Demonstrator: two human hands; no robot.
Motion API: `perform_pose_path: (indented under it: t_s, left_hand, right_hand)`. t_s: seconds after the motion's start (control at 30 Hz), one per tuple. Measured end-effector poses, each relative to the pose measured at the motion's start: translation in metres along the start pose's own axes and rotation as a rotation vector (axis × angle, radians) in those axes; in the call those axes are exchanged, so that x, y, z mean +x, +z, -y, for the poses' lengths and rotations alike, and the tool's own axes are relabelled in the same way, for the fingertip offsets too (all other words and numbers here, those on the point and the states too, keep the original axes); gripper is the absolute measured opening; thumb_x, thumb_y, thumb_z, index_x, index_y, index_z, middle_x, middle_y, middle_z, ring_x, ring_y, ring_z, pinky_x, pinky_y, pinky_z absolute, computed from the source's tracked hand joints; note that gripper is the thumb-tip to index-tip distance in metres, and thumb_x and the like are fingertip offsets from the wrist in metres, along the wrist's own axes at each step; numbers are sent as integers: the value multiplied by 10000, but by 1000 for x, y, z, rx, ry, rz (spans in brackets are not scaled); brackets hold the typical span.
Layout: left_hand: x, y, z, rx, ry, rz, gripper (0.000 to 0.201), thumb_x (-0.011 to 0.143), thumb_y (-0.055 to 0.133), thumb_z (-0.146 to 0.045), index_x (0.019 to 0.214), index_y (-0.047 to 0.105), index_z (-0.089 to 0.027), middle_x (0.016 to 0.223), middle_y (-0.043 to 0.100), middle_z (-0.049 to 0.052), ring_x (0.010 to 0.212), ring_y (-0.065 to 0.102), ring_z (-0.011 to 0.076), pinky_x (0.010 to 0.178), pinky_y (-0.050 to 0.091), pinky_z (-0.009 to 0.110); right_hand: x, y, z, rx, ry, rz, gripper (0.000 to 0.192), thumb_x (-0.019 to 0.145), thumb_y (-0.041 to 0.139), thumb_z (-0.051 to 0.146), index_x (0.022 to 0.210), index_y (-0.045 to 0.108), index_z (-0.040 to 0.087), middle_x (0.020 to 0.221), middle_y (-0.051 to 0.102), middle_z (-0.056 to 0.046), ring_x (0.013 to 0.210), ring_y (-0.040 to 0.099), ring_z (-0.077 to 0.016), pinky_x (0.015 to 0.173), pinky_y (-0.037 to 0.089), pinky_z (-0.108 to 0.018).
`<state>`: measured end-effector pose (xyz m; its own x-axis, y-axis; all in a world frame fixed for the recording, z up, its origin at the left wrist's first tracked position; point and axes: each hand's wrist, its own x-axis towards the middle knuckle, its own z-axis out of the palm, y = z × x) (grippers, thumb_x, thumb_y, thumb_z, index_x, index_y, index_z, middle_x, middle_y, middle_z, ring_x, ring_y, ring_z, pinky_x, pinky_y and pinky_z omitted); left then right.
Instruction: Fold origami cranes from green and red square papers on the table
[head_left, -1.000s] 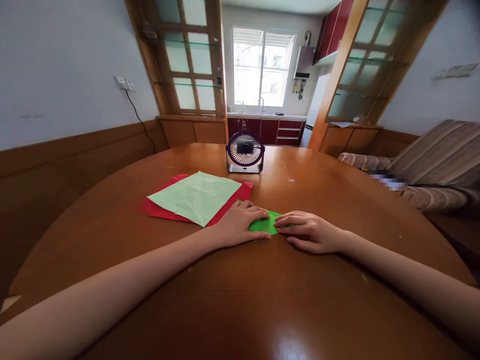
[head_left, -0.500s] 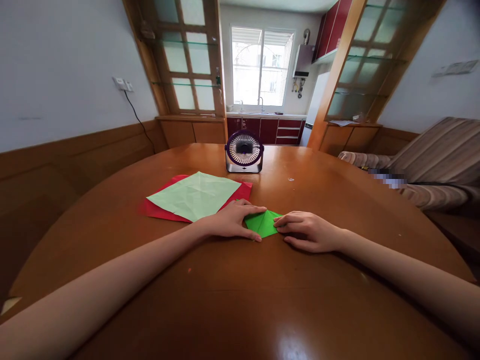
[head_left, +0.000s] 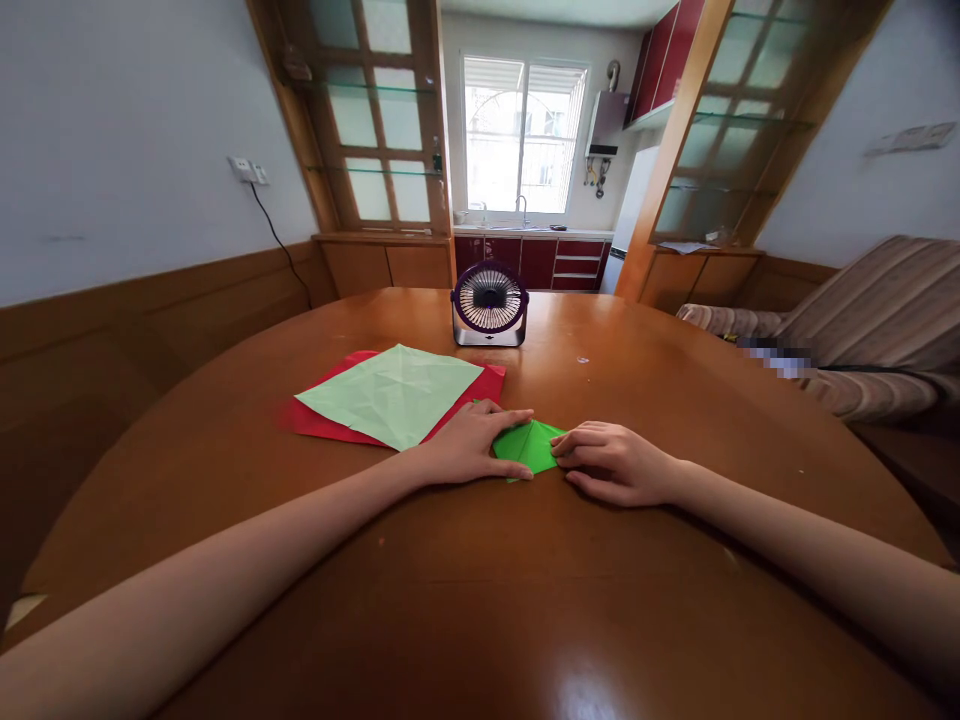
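Observation:
A folded piece of bright green paper (head_left: pixel 529 447) lies on the table between my two hands, with crease lines fanning across it. My left hand (head_left: pixel 469 445) rests over its left part, fingers and thumb spread apart along the upper and lower edges. At the right corner, my right hand (head_left: pixel 611 463) has its bent fingers together on the paper, and its thumb lies lower, near the tabletop. Whatever part of the paper is under the hands is hidden.
Left of my left hand, a creased pale green sheet (head_left: pixel 394 395) lies over red paper (head_left: pixel 491 380). A small purple fan (head_left: pixel 490 300) stands farther back on the brown wooden table (head_left: pixel 480 600). A striped armchair (head_left: pixel 877 310) is at the right.
My left thumb has shifted slightly right along the lower edge of the green paper. A bit of green shows below that thumb. The right hand has hardly moved.

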<state>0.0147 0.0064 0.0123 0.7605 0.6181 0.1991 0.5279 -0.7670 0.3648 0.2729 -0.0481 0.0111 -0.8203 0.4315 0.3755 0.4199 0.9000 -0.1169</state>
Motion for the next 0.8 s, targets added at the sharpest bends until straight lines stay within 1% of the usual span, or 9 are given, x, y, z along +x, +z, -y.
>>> perform_pose_path:
  t_s: [0.17,0.27,0.33,0.47,0.57,0.67,0.73,0.8]
  left_hand:
    - [2,6,1,-8,34,-53,922,717,683,-641,1464,319,-243,1319,590,76,1190,480,298,998,342,420]
    - [2,8,1,-11,33,-70,965,705,693,-643,1476,274,-243,1350,563,84,1204,489,300,1009,339,428]
    - [2,8,2,2,23,-76,968,701,690,-652,1473,277,-238,1371,538,103,1211,494,307,1009,345,435]
    - [1,9,2,29,32,-92,947,702,673,-671,1445,325,-199,1373,520,138,1222,494,321,1000,368,446]
    - [-1,9,1,26,84,-123,791,727,677,-637,1348,453,-202,1298,570,121,1177,527,295,978,395,423]
    - [-4,8,-1,63,181,-142,516,790,647,-583,1149,615,-214,1188,611,94,1094,563,255,944,419,390]
    - [-6,8,-2,112,246,-135,402,846,604,-540,1070,669,-213,1125,628,83,1046,576,234,915,432,366]
    - [-8,7,-3,180,300,-123,369,898,549,-501,1074,686,-208,1072,641,81,1005,581,224,884,441,350]
  right_hand:
    - [13,3,2,-39,31,-8,233,951,451,252,1000,657,154,932,662,-104,831,604,-191,768,508,-348]
    - [21,9,-1,-21,67,-47,232,953,460,252,1025,657,152,969,665,-108,882,600,-202,810,512,-364]
    - [25,12,-5,-31,93,-68,232,954,474,265,1040,658,154,995,667,-111,920,598,-210,835,513,-375]
    - [26,16,-11,-143,127,-65,263,954,482,297,1067,664,145,1016,663,-128,942,599,-232,854,504,-409]
    - [26,17,-13,-196,131,-71,261,950,481,304,1040,672,151,967,661,-123,904,600,-230,830,499,-407]
    - [27,18,-12,-183,149,-97,246,939,497,314,1004,670,152,935,653,-116,879,590,-224,818,491,-398]
    - [27,17,-13,-155,165,-99,230,926,518,319,986,665,153,923,646,-111,875,585,-222,814,489,-390]
    - [28,16,-16,-130,168,-87,208,914,535,313,964,660,155,915,642,-106,869,584,-219,816,488,-387]
